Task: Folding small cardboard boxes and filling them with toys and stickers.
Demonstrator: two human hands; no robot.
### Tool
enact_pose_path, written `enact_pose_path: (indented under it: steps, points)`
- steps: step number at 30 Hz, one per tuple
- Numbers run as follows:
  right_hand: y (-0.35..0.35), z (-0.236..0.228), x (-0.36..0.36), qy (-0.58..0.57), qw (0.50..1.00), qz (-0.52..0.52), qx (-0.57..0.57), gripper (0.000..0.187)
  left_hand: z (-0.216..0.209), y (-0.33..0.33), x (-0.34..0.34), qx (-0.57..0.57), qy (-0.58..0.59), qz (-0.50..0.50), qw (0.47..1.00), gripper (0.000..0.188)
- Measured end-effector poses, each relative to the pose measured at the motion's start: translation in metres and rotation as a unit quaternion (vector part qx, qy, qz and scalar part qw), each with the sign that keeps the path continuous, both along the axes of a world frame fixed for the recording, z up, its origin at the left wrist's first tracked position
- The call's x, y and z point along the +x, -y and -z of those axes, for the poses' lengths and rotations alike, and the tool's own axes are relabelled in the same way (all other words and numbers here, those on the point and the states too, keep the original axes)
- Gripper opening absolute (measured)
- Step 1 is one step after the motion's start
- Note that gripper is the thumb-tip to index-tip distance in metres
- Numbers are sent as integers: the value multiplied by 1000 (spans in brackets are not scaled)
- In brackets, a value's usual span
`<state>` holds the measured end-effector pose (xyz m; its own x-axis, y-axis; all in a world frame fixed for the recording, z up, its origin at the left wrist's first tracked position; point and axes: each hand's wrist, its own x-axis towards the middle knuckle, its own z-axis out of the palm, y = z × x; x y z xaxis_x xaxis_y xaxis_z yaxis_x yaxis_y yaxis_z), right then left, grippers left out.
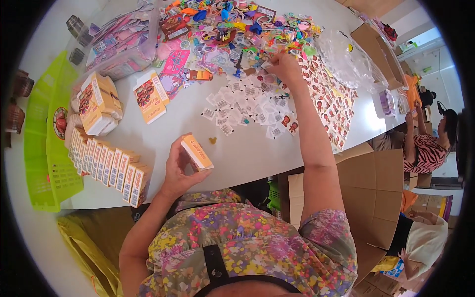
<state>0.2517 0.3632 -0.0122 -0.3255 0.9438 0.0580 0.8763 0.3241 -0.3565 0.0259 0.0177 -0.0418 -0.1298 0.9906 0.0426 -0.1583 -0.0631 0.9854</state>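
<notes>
A white table [257,161] has a green basket [37,148] at its left and bright toys [237,29] heaped far back. The right hand [284,68], fingers bent, is at the toys; I can't tell if it holds anything. The left hand [175,171] curls around an orange box [197,152].

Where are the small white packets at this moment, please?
At the upper centre of the head view, the white packets lie spread just left of the right forearm, on the near side of the colourful trinkets.
</notes>
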Motion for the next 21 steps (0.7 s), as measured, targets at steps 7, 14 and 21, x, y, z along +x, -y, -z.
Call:
enact_pose_path:
  steps: [7,14,21]
  points:
    - [-1,6,13,-87,996,7,25,21,-1,-2,-2,0,-15,12,1000,91]
    - [-17,19,-6,-133,981,-114,79,29,2,0,-1,6,9,9,1000,93]
    - [-8,8,1,-132,987,-66,69,24,3,-2,4,30,18,-19,999,90]
